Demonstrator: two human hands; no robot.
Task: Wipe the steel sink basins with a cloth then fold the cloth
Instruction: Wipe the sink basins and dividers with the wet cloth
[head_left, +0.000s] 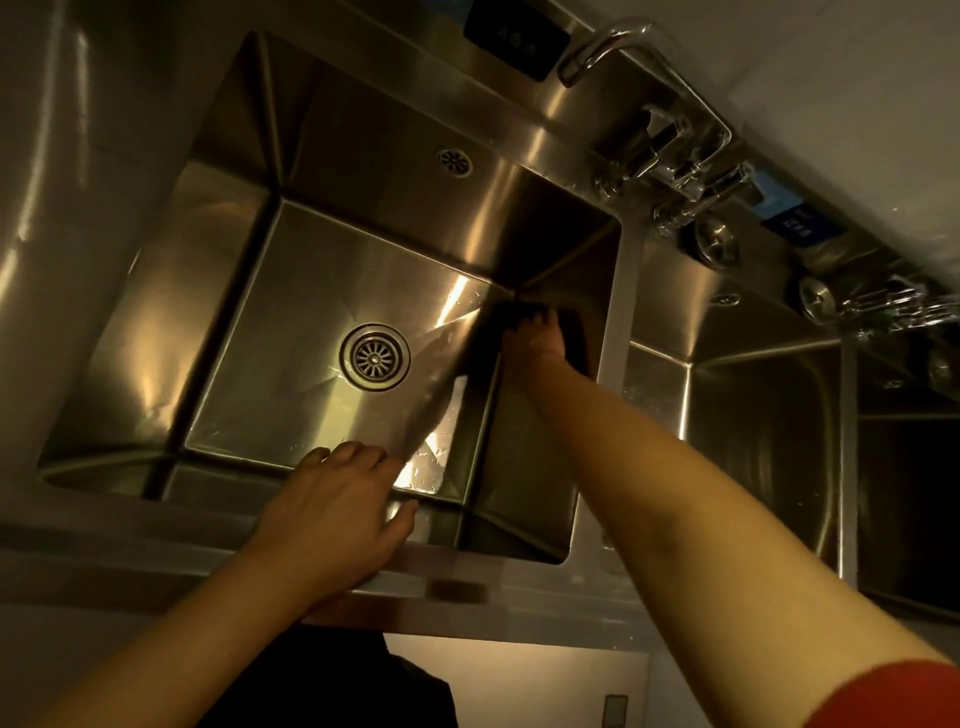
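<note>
Down in the far right corner of the big basin (332, 291) is where my right hand (537, 340) sits, pressing a dark cloth (574, 332) against the spot where the floor meets the right wall. The cloth is bunched under the hand, so I can't really make out a long axis, and the fingers are too dark and blurred for me to say whether they curl round it or just press flat. My left hand (337, 514) is nowhere near it: it rests on the near rim with the fingers relaxed and spread over the edge, gripping nothing, looks like it's just bracing me. So the right arm is the one that counts, reaching deep and forward, and everything left to wipe lies to the left and toward me from the cloth, past the drain (375, 357). The steel looks slick, with water drops on the floor near my left hand, so I reckon the cloth should slide easily. Room's tight on the right since the wall is touching the cloth there. A second basin (753, 415) sits beyond the divider on the right, with taps (670, 150) along the back.
</note>
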